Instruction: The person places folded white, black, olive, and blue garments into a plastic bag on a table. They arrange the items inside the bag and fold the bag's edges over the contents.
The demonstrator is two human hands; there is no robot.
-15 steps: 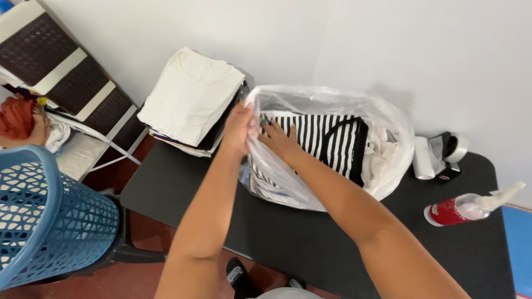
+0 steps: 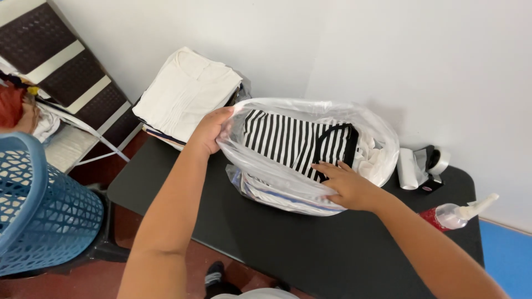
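A clear plastic bag (image 2: 310, 160) sits on the black table (image 2: 310, 249), close to the white wall, stuffed with folded clothes; a black-and-white striped garment (image 2: 288, 141) lies on top. The left hand (image 2: 210, 130) grips the bag's rim at its left end, fingers curled over the plastic. The right hand (image 2: 346, 185) lies spread flat on the near side of the bag, palm down, fingers open and pressing on the film beside the striped cloth. So the bag lies between the two hands. Just left of it, touching the table's far corner, rests a stack of folded white clothes (image 2: 185, 91). To the right stand a tape dispenser (image 2: 424, 166) and a spray bottle (image 2: 457, 213). A blue laundry basket (image 2: 39, 216) stands on the floor at left.
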